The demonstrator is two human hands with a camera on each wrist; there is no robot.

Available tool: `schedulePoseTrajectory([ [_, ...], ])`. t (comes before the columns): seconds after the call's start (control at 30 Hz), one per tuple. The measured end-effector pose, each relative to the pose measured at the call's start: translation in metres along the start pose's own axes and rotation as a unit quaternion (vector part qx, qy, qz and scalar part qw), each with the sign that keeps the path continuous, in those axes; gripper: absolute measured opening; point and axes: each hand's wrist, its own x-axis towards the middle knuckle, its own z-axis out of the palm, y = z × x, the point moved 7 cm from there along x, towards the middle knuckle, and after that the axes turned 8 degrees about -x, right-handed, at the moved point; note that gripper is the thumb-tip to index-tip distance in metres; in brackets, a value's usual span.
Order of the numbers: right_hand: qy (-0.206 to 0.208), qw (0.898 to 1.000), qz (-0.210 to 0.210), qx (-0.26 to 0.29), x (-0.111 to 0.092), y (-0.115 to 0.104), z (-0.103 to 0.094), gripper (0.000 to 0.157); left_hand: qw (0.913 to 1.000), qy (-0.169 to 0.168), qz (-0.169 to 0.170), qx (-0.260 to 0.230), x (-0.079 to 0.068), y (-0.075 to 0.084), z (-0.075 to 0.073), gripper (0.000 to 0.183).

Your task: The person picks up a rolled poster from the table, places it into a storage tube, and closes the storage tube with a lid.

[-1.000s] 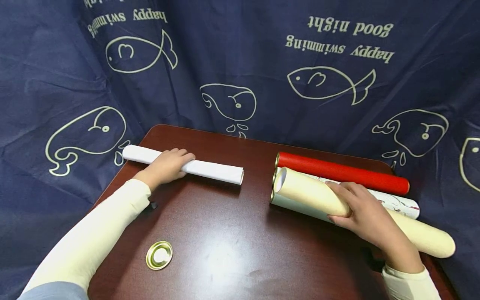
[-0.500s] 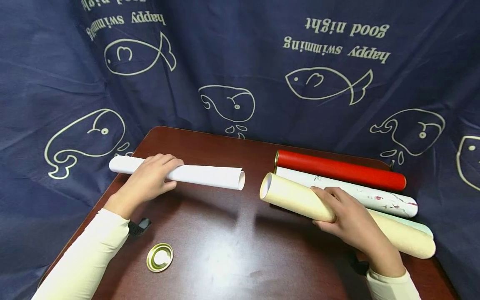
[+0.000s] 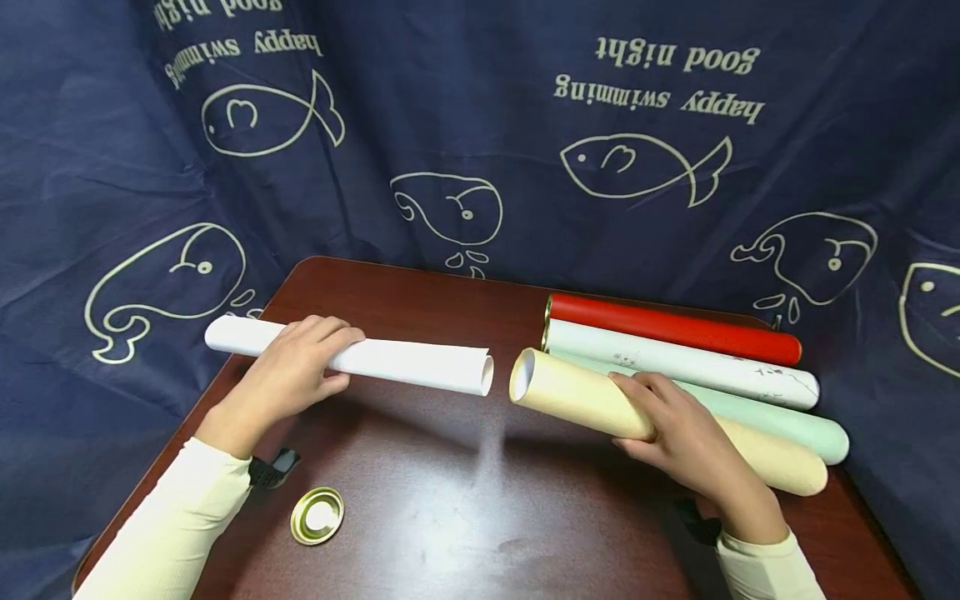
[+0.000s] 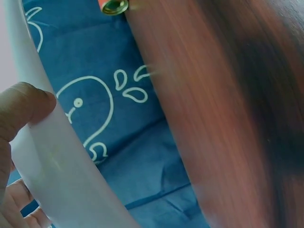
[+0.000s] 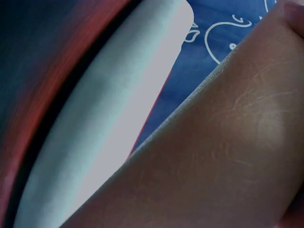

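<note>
My left hand point(image 3: 288, 371) grips a rolled sheet of white paper point(image 3: 412, 364), lifted above the tabletop at the left. In the left wrist view the thumb presses on the paper roll point(image 4: 71, 166) while other fingers curl behind it. My right hand point(image 3: 686, 442) holds a cream cardboard tube point(image 3: 573, 392) around its middle. The tube's uncapped left end faces the roll's right end across a small gap. Beside the cream tube lies a mint-green tube point(image 3: 787, 425). A pale tube point(image 5: 104, 104) also shows in the right wrist view, partly covered by the hand.
Behind lie a white patterned tube point(image 3: 697, 367) and a red tube point(image 3: 675, 327). A round gold lid point(image 3: 317, 515) sits at the front left of the dark wooden table point(image 3: 405, 287). A blue printed cloth point(image 3: 450, 100) hangs around the far edge.
The cream tube has come off the other tubes and moved left and toward me in my right hand. My left hand has lifted the paper roll and brought it nearer to me.
</note>
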Motion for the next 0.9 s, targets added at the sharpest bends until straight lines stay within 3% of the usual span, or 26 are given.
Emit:
schedulePoseTrajectory([
  [0.63,-0.011,0.999,-0.02,0.026,0.01,0.0,0.018,0.078,0.9996,0.012,0.022,0.013,0.008,0.021,-0.002,0.059],
  [0.9,0.013,0.999,-0.023,0.037,0.016,-0.002,0.017,0.075,0.9994,0.002,0.027,0.02,0.013,0.027,0.0,0.062],
])
